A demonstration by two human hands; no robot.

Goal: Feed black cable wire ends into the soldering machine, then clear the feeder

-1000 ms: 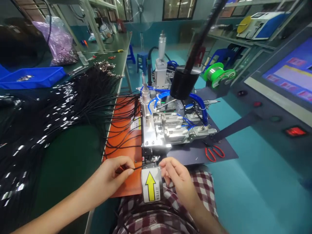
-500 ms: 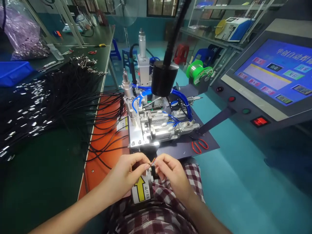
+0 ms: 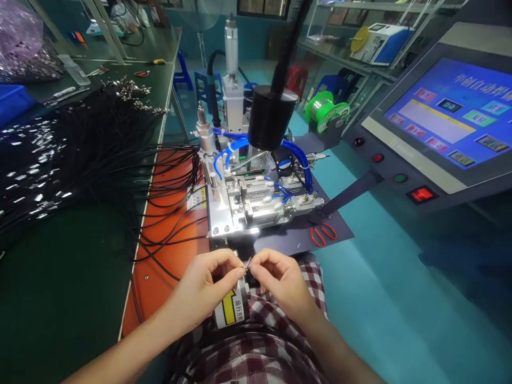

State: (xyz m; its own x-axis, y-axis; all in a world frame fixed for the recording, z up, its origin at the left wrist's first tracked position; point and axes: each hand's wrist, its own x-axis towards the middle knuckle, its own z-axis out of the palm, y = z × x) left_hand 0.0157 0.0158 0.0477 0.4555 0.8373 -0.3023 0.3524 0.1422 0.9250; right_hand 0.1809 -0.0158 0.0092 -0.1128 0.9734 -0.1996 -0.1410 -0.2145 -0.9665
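Between my fingertips are the thin coloured wires (image 3: 248,262) of a cable end, with a yellow or orange strand showing. My left hand (image 3: 216,277) pinches them from the left, thumb against forefinger. From the right, my right hand (image 3: 278,274) is closed in a pinch on the wire tips. Both hands hover over my lap, in front of the metal bench machine (image 3: 256,197) with its clamps and blue air tubes. Below my left hand is a roller-like part with a yellow arrow label (image 3: 229,309).
Black cables (image 3: 172,197) run from a large bundle on the green table (image 3: 72,288) over the orange board to the machine. Red-handled scissors (image 3: 324,234) lie on the machine's base. A touch screen (image 3: 452,117) stands at right, near a green solder spool (image 3: 326,112). A black lamp head (image 3: 272,120) hangs above.
My right hand's fingers have closed in on the wire tips, nearer my left hand. The whole view has shifted slightly, so the machine and table sit a little higher and further left.
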